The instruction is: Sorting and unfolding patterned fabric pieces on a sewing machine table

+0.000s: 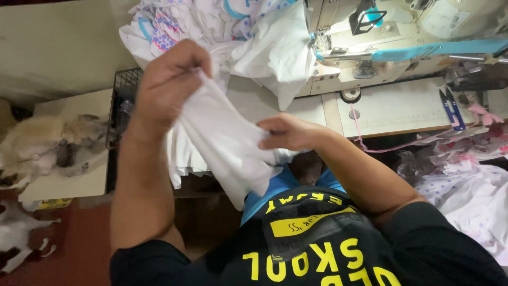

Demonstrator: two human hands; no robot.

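Holding a white fabric piece (225, 143) between both hands, the person keeps it up in the air in front of the body, near the centre of the view. The left hand (172, 85) sits at about 11 o'clock from the centre; its fingers are clenched around the upper end of the cloth, which comes out below the fist. The right hand (291, 132) is at about 3 o'clock from the cloth; its fingers are nearly closed and pinch the side edge, thumb on top.

As for progress, I judge that the piece is not yet under the needle: it hangs free between the hands, apart from the sewing machine (370, 37) at 1 o'clock. A heap of white and printed fabric (227, 26) lies at 12 o'clock on the sewing table (402, 108), and whether these pieces are finished I cannot tell. More printed cloth (471, 185) lies at 4 o'clock. Blue thread snips (451, 108) rest on the table at 2 o'clock, touched by no hand. A furry animal (47, 145) lies at 9 o'clock, well apart from the work
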